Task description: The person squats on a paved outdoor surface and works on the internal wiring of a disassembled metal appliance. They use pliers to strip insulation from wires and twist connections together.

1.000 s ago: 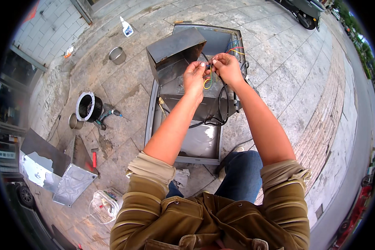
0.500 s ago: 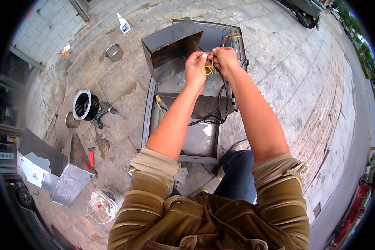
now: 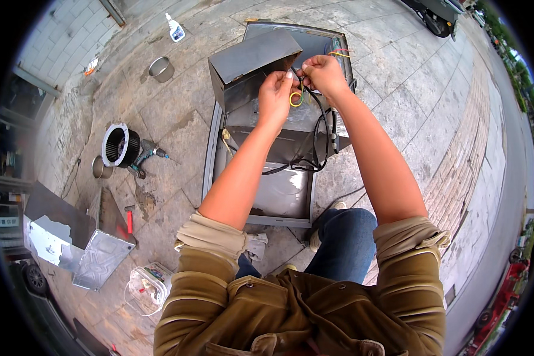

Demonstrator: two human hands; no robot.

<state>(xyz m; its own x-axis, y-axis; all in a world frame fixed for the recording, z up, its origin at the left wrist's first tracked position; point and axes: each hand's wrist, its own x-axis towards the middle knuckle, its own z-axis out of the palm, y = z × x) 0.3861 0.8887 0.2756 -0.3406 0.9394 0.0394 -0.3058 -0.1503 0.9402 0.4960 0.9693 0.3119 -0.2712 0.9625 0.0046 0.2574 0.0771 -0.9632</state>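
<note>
Both my hands work over the far part of a grey sheet-metal housing (image 3: 208, 163) on the ground. My left hand (image 3: 274, 98) is closed, thumb against fingers, at a thin yellow-green wire (image 3: 295, 106) that curls into a small loop beside it. My right hand (image 3: 326, 76) pinches close by at the upper end of a black cable (image 3: 327, 136); its fingertips hide exactly what they grip. The cable hangs in loops over the housing. Just left of my hands, an open metal box (image 3: 258, 53) stands tilted on the housing. Red and yellow wires (image 3: 340, 54) show behind my right hand.
On the paving to the left are a spray bottle (image 3: 175, 29), a metal cup (image 3: 161, 70), a black fan wheel (image 3: 132, 148), a cordless drill (image 3: 142, 158), a red-handled hammer (image 3: 130, 221), metal panels (image 3: 104, 258) and a white bucket (image 3: 142, 291). A parked scooter (image 3: 436, 18) stands far right.
My right hand has shifted slightly right and up, and my hands are a little farther apart. The view has moved slightly, showing more of my bent knee. Both hands keep their pinch.
</note>
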